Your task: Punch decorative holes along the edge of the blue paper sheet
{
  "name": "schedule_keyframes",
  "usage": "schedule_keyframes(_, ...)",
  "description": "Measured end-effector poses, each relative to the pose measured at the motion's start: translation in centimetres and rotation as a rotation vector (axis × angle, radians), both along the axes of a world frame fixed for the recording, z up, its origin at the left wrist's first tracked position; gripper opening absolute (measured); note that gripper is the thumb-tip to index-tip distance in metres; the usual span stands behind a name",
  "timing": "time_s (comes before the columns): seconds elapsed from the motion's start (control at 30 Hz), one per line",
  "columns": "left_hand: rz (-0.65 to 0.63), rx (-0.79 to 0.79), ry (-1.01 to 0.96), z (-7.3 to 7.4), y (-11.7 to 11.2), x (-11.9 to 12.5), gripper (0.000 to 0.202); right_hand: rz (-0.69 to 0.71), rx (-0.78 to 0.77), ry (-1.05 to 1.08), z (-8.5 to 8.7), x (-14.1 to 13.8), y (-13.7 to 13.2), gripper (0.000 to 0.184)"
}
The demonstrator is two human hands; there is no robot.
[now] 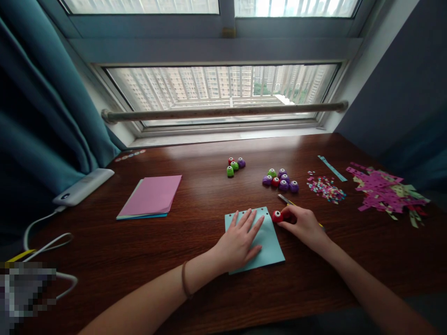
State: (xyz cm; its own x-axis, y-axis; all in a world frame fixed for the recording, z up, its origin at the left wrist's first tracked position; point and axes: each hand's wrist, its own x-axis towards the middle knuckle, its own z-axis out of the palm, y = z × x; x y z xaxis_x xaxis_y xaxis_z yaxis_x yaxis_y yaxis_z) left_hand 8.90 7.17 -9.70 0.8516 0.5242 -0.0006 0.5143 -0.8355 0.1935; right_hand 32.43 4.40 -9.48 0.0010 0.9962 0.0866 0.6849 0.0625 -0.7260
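My left hand (240, 242) lies flat with fingers spread on a light blue paper sheet (270, 244) on the wooden table (195, 279). Small holes run along the sheet's top edge. My right hand (303, 223) is closed round a small red paper punch (277, 216) sitting at the sheet's upper right corner. Under that hand lies a pair of scissors (284, 199), partly hidden.
A cluster of purple, red and green punches (281, 180) and a smaller group (234, 166) sit behind. Confetti (326, 188) and punched paper strips (384, 190) lie right. A stack of pink paper (152, 196), a white power bank (84, 186) and cable sit left.
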Motion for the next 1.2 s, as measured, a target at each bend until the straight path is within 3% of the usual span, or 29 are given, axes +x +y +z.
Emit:
schedule_keyframes(0.43, -0.004, 0.010, -0.027, -0.28, -0.03, -0.11, 0.068, -0.040, -0.037, 0.000, -0.21, -0.04, -0.02, 0.014)
schedule_keyframes(1.2, -0.006, 0.025, -0.031, -0.18, 0.04, -0.18, 0.074, 0.162, 0.097, 0.006, -0.68, -0.63, -0.08, 0.022)
